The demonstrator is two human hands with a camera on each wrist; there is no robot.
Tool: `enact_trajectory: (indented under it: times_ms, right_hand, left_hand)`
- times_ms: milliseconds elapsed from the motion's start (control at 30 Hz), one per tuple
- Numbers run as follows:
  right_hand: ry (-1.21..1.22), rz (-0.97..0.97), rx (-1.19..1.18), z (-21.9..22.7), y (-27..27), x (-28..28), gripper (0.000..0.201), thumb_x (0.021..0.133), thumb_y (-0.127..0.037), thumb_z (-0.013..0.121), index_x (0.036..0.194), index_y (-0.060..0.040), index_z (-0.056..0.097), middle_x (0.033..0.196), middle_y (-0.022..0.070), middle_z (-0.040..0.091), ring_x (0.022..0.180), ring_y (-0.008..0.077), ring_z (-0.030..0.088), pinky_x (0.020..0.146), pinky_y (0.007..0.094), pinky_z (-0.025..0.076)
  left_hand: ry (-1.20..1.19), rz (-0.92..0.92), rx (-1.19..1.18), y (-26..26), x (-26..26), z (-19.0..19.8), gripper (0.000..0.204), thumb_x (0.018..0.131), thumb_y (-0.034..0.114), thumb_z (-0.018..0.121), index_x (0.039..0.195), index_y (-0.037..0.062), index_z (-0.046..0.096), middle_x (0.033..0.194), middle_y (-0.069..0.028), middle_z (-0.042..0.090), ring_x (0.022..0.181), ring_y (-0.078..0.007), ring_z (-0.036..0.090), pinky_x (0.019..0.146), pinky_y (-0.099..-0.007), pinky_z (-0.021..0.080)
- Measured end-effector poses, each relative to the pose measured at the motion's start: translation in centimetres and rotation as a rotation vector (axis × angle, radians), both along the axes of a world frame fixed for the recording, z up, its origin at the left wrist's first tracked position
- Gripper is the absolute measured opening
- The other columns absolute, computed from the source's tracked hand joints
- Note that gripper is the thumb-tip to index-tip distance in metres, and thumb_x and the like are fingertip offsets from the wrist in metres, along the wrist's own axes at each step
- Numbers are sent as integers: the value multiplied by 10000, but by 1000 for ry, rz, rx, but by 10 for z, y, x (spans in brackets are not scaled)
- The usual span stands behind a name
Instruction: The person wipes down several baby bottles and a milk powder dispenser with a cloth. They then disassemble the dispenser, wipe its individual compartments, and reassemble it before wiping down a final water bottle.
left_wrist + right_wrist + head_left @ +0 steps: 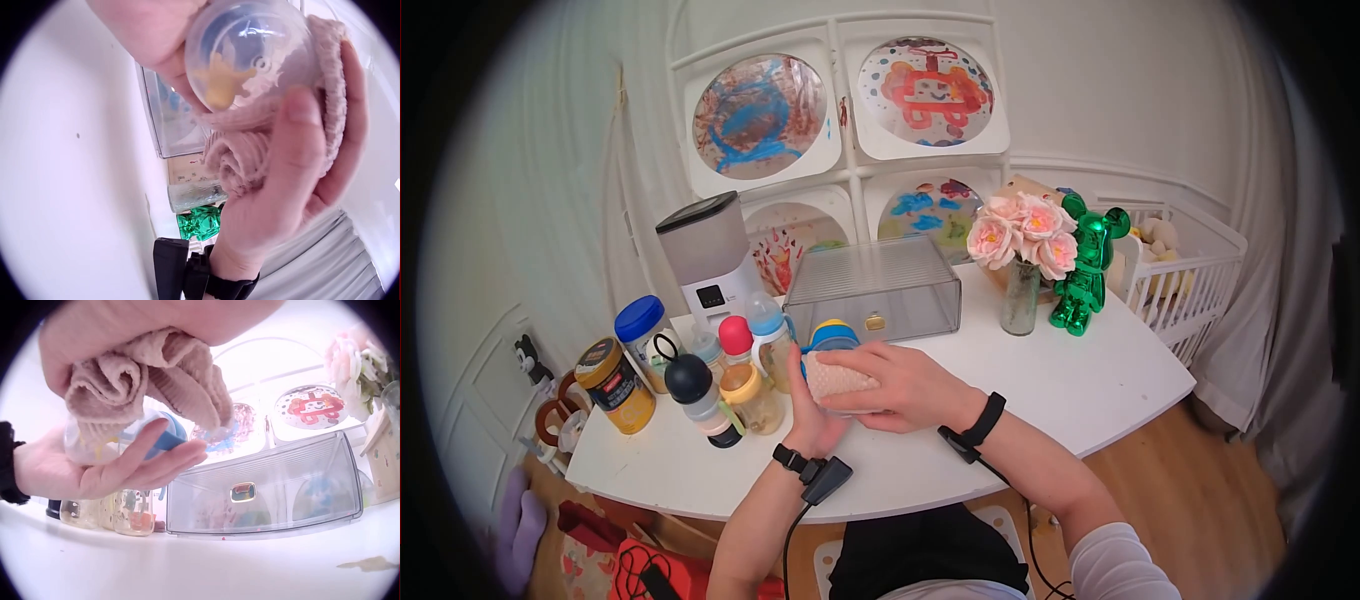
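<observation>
A clear bottle (250, 56) with a blue and yellow top (833, 334) lies tilted between both hands. From below, the left hand (815, 422) holds it, palm up, with fingers (165, 459) along its side and the blue part. The right hand (910, 388) grips a crumpled beige-pink cloth (838, 384) and presses it round the bottle. In the left wrist view, the right hand (275, 181) has its thumb and fingers about the cloth (240, 153), near the bottle's rounded base. Cloth folds (106, 387) hide part of the bottle in the right wrist view.
Left on the white table (1040, 400) stand several baby bottles (750, 395), a black-topped bottle (690, 385), two tins or jars (615, 385) and a dispenser (715, 260). Behind the hands is a grey transparent box (880, 285). A flower vase (1020, 300) and green bear figure (1083, 270) stand right.
</observation>
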State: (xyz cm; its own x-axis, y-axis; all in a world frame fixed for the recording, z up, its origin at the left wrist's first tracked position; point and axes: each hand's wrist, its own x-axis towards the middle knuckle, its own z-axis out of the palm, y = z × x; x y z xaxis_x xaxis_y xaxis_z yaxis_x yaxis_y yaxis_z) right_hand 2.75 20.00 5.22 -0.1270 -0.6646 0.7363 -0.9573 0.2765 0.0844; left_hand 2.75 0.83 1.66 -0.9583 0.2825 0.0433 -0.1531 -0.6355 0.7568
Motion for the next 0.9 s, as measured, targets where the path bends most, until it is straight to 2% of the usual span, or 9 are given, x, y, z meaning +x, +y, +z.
enact_trajectory:
  times_ms: [133,200,333,367,500,667,767,867,900]
  right_hand:
    - [10,127,-110,-2,8,-3,560,654,-21,707,1151,-267,790,1479,107,623,979,316,688,823,380,605]
    - [11,107,-136,-3,9,-4,547,653,-27,706,1140,-261,789,1468,93,630,1004,309,687,807,387,603]
    - [-7,71,-167,-13,11,-9,518,657,-27,694,1118,-246,786,1441,58,649,1024,297,684,794,384,596]
    - [-5,70,-169,-13,10,-11,518,657,-27,694,1118,-246,786,1441,58,649,1024,297,684,794,384,596]
    - [108,47,-136,-10,7,-15,423,707,-53,723,1090,-223,783,1426,43,659,1031,271,675,850,384,584]
    - [257,-132,-195,-10,10,-15,375,757,-102,748,1111,-223,780,1437,36,652,1104,265,659,922,386,568]
    - [198,-176,-309,-16,12,-22,498,760,-13,665,1184,-245,787,1453,88,647,1154,284,645,987,396,534]
    - [23,-150,-416,-17,12,-23,511,803,23,596,1241,-174,770,1467,151,627,1220,322,638,1061,400,503]
    - [-166,-88,-491,-18,10,-24,521,824,34,557,1280,-129,748,1474,174,615,1264,338,625,1092,401,486]
  left_hand:
    - [-32,-46,88,-4,-11,-14,804,979,807,362,1375,148,597,1342,-100,664,1256,-291,648,1081,-460,515]
    - [-11,-33,148,-4,-14,-16,912,964,837,345,1456,97,546,1404,-120,635,1296,-299,613,1123,-455,470]
    - [33,-76,162,-11,-16,-19,886,976,817,364,1450,92,549,1403,-117,634,1304,-299,606,1121,-444,468]
    - [53,7,73,-8,-13,-16,824,1013,763,368,1449,88,549,1410,-111,632,1311,-291,601,1129,-434,458]
    - [208,183,-214,-8,-29,-35,634,1114,582,366,1485,93,524,1435,-83,620,1332,-242,583,1153,-416,426]
    - [305,126,-164,7,-8,-17,586,1140,495,347,1544,88,469,1429,-53,617,1355,-185,555,1157,-397,410]
    - [357,145,-185,3,-18,-30,572,1124,450,360,1543,74,462,1454,-50,590,1380,-187,532,1182,-400,393]
    - [444,182,-256,2,-19,-34,567,1106,418,373,1545,65,444,1479,-65,558,1390,-195,522,1208,-395,365]
    - [494,180,-293,2,-17,-32,586,1099,413,379,1568,64,411,1481,-76,547,1383,-189,524,1214,-380,348]
